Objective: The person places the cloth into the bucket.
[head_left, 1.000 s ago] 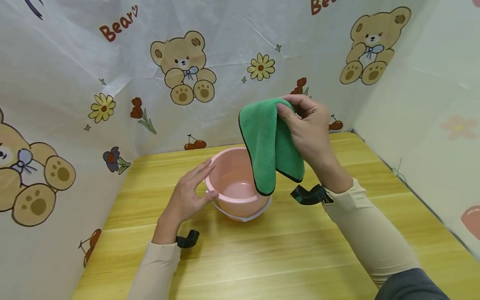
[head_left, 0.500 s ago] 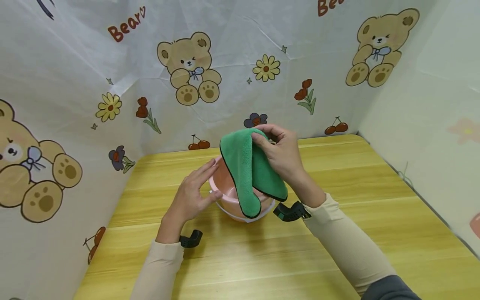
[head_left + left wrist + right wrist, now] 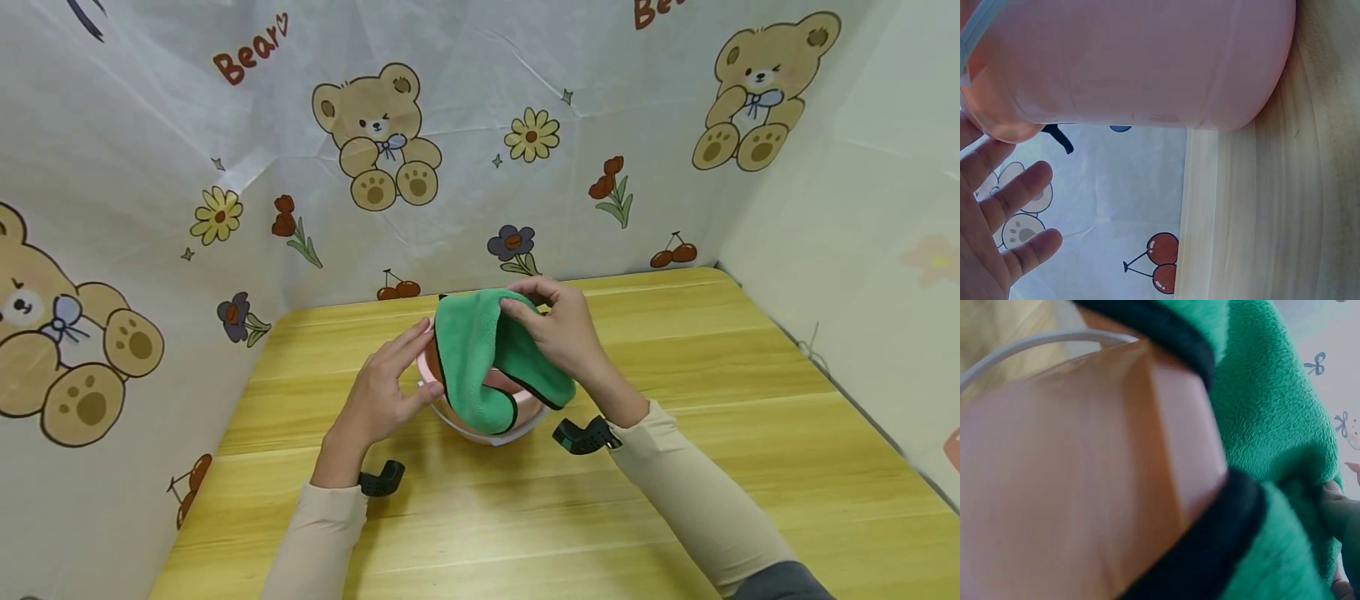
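Note:
A pink bucket (image 3: 452,408) with a white handle stands on the yellow wooden table (image 3: 480,517). My right hand (image 3: 558,333) pinches a folded green cloth with black trim (image 3: 472,358) and holds it over the bucket's mouth, the lower fold draped inside. In the right wrist view the green cloth (image 3: 1272,425) lies over the pink bucket rim (image 3: 1116,456). My left hand (image 3: 378,392) rests with straight fingers against the bucket's left side. In the left wrist view the pink bucket wall (image 3: 1135,62) fills the top and my left hand's fingers (image 3: 1016,194) spread beside it.
White sheets printed with bears, flowers and cherries (image 3: 375,142) wall in the table at the back, left and right. Bare tabletop lies in front of the bucket and to its right (image 3: 712,350).
My right hand has brought the green cloth down and to the left, from high above the bucket onto its mouth. The left hand has stayed against the bucket's side.

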`<state>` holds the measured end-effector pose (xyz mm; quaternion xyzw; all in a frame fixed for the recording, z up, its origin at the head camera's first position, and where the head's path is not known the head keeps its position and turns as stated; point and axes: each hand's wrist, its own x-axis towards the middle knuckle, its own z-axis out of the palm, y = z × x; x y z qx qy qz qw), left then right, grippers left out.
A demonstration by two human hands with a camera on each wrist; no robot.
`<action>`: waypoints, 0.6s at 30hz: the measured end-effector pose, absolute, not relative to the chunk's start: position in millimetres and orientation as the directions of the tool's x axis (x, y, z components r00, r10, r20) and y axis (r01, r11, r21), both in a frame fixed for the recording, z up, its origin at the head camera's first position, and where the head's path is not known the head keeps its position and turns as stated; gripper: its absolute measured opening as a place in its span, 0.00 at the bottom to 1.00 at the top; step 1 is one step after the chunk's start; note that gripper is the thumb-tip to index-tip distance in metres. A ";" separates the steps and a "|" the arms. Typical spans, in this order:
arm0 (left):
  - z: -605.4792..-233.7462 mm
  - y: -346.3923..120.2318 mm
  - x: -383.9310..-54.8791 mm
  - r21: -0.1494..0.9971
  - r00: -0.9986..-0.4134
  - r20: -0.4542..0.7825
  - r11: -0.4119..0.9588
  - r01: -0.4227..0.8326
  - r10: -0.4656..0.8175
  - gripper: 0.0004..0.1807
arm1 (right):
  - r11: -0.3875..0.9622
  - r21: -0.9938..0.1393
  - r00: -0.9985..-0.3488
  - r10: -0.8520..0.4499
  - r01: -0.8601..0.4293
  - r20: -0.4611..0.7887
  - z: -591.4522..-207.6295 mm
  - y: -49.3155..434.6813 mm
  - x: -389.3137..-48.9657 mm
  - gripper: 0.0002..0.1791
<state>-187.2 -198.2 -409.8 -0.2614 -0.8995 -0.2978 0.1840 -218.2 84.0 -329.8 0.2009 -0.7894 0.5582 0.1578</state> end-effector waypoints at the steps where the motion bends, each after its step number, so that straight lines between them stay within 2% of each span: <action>1: -409.5 -197.9 -187.0 0.441 -0.796 0.487 0.685 0.580 0.361 0.41 | 0.318 -0.809 -0.869 -0.151 -0.493 0.471 -331.0 84.7 -218.3 0.09; 8: -408.3 -197.9 -185.9 0.456 -0.802 0.476 0.679 0.576 0.361 0.41 | 0.496 -0.704 -0.859 -0.240 -0.509 0.452 -342.0 87.4 -220.2 0.07; 18: -409.4 -197.9 -186.8 0.455 -0.803 0.476 0.681 0.573 0.358 0.39 | 0.574 -0.618 -0.838 -0.283 -0.538 0.466 -350.4 85.3 -224.5 0.06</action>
